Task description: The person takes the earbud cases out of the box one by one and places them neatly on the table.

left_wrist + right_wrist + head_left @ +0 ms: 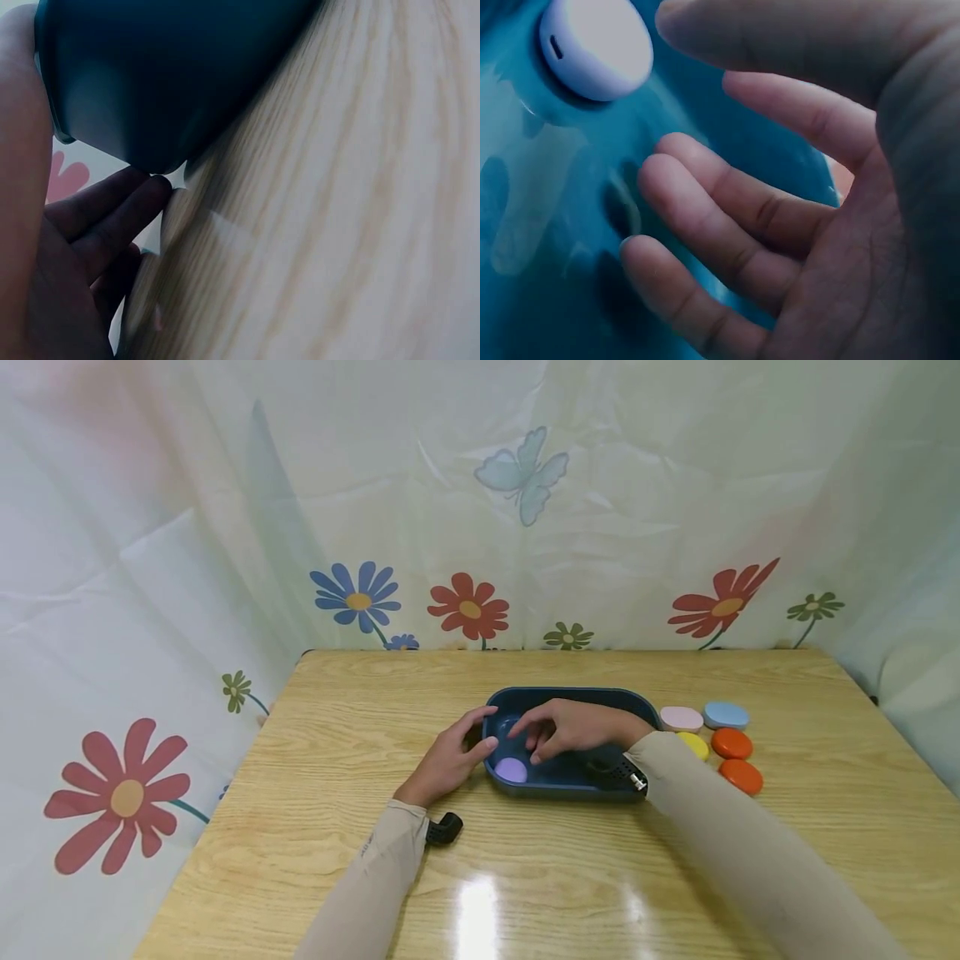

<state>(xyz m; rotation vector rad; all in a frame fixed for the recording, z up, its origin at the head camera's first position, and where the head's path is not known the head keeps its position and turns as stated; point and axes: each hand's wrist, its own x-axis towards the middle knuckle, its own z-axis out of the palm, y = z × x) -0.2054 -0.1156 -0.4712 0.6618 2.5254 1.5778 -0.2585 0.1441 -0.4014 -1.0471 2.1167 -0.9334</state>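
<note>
A dark blue basin [573, 792] stands on the table. In its near left corner lies a purple rounded disc [512, 770]; the right wrist view shows a small dark slot in the side of this disc [596, 52]. My left hand [448, 758] rests against the basin's left end, thumb and fingers spread, fingertips at the outer wall in the left wrist view. Over the inside of the basin hovers my right hand [573, 727], its fingers loosely bent with nothing between them. Its thumb tip is close to the disc, apparently not touching it.
Right of the basin lie a pink piece [681, 719], a light blue piece [726, 715], a yellow piece [695, 745] and two orange-red discs [741, 776]. The wooden table [360, 710] meets a flowered curtain [637, 527] at the back.
</note>
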